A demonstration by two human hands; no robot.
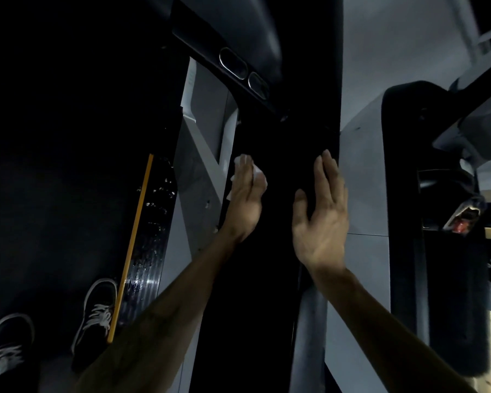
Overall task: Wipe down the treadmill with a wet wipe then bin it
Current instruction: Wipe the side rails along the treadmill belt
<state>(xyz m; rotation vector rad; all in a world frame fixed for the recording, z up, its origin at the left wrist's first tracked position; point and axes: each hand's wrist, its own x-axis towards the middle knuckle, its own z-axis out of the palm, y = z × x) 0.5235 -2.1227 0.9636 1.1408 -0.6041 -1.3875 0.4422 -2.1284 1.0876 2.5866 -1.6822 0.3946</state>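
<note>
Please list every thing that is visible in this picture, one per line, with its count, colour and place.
treadmill upright panel: one, black, centre, running from the top to the bottom of the view
wet wipe: one, white, under the left hand, against the panel's left edge
oval metal grip pads: two, silver-rimmed, on the dark handlebar at top centre
yellow strip: one, along the edge of the side rail, lower left
floor: pale grey, right of the panel
shoes: two, black with white laces, bottom left
left hand: one, flat on the wipe
right hand: one, fingers straight, at the panel's right edge
</note>
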